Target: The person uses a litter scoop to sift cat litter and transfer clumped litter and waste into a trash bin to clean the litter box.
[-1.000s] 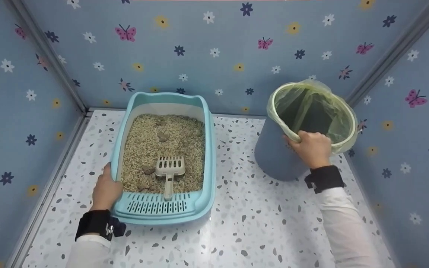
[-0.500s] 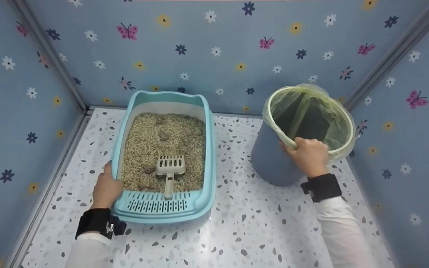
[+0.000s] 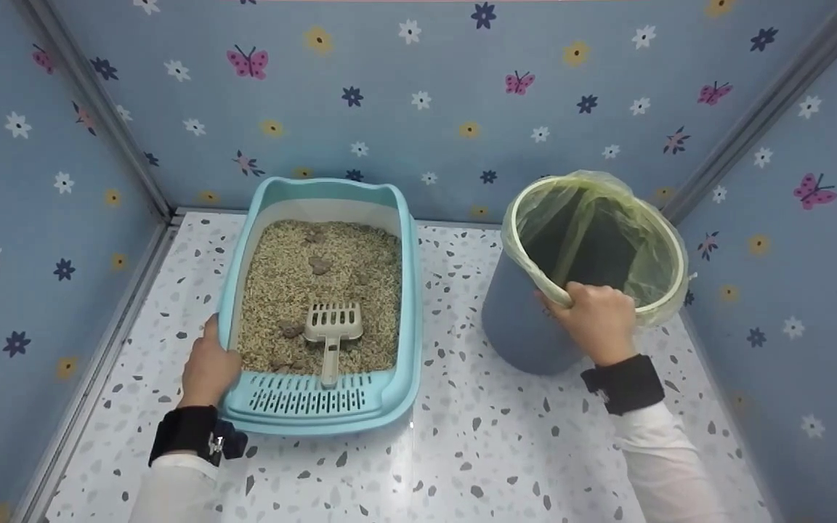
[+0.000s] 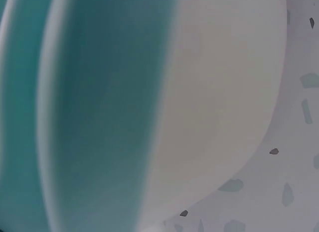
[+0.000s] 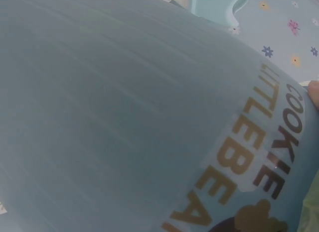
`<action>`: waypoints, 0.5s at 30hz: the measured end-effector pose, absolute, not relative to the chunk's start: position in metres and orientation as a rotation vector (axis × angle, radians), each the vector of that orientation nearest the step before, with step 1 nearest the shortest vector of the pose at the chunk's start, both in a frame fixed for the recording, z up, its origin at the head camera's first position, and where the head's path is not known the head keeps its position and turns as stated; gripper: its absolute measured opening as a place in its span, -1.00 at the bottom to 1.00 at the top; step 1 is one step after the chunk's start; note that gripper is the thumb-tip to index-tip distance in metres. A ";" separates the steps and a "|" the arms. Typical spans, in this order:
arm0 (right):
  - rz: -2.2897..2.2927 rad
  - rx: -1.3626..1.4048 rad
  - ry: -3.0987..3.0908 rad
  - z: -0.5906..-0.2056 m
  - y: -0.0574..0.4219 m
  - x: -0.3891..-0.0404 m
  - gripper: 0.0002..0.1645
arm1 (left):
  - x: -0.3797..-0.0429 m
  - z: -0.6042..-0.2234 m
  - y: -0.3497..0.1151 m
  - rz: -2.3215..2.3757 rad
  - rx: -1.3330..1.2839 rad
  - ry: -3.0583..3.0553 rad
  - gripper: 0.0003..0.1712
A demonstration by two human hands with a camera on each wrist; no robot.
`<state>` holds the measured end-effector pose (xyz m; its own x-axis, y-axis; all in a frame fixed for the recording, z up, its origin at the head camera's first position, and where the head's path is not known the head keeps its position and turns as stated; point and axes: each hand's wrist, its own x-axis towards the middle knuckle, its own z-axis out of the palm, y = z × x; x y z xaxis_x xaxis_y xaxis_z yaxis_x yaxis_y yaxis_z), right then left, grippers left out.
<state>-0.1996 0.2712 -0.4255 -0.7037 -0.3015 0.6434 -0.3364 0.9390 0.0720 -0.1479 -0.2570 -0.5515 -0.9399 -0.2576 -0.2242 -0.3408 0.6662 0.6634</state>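
A light blue litter box (image 3: 410, 305) filled with tan litter (image 3: 317, 276) sits on the floor at left in the head view. My left hand (image 3: 209, 370) holds its near left rim, thumb over the edge and an index finger along the outside. Up close, the left wrist view shows the box's wall (image 4: 214, 102), without the hand. A beige slotted litter scoop (image 3: 332, 330) lies on the litter, its handle on the perforated front ledge. At right, my right hand (image 3: 599, 319) grips the near rim of a blue trash can (image 3: 524, 319) lined with a yellowish bag (image 3: 651, 272).
Dark clumps (image 3: 319, 265) show in the litter. Flower-patterned walls (image 3: 418, 109) stand behind and on both sides. Speckled floor (image 3: 451, 327) lies between box and can. Lettering (image 5: 239, 152) on the can's side fills part of the right wrist view.
My right hand has drawn the trash can a little nearer and to the left, toward the litter box. My left hand, the box and the scoop stay in place.
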 end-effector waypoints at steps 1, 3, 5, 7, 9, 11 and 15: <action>0.065 0.454 -2.391 -0.426 0.270 -0.198 -0.28 | -0.148 -0.552 -0.257 1.132 -0.503 2.766 -0.15; 0.067 0.465 -2.379 -0.425 0.269 -0.194 -0.28 | -0.148 -0.552 -0.257 1.128 -0.510 2.765 -0.16; 0.076 0.477 -2.370 -0.425 0.267 -0.191 -0.28 | -0.148 -0.552 -0.257 1.130 -0.519 2.760 -0.16; 0.086 0.488 -2.363 -0.426 0.265 -0.187 -0.29 | -0.148 -0.552 -0.256 1.134 -0.527 2.758 -0.16; 0.093 0.496 -2.360 -0.426 0.264 -0.183 -0.29 | -0.148 -0.552 -0.256 1.139 -0.531 2.755 -0.16; 0.097 0.500 -2.360 -0.426 0.263 -0.180 -0.29 | -0.148 -0.553 -0.256 1.138 -0.534 2.760 -0.17; 0.123 0.509 -2.356 -0.428 0.261 -0.176 -0.29 | -0.148 -0.554 -0.256 1.141 -0.530 2.773 -0.16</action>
